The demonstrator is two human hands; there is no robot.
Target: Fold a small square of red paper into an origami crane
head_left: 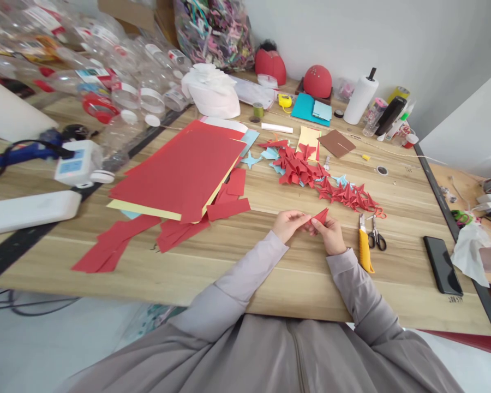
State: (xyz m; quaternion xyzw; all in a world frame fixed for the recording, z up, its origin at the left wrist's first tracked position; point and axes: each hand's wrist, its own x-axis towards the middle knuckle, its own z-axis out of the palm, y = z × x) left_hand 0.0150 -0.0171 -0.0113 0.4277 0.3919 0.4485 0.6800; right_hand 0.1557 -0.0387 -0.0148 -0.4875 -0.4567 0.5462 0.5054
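Observation:
Between my hands, over the front of the wooden table (245,262), is a small folded red paper piece (321,215) with a pointed tip. My left hand (288,225) pinches its left side, and the fingers of my right hand (331,233) close on its right side. Just behind them lies a pile of folded red paper stars (300,166), with a few light blue ones (251,160) beside it. Large red sheets (180,164) are stacked to the left, with cut red strips (229,209) around their edge.
A yellow-handled cutter (364,251) and black scissors (377,239) lie right of my right hand. Farther right is a black phone (442,266). Plastic bottles (123,136) crowd the back left. A white roll (360,101) and two red domed pincushions (317,82) stand at the back.

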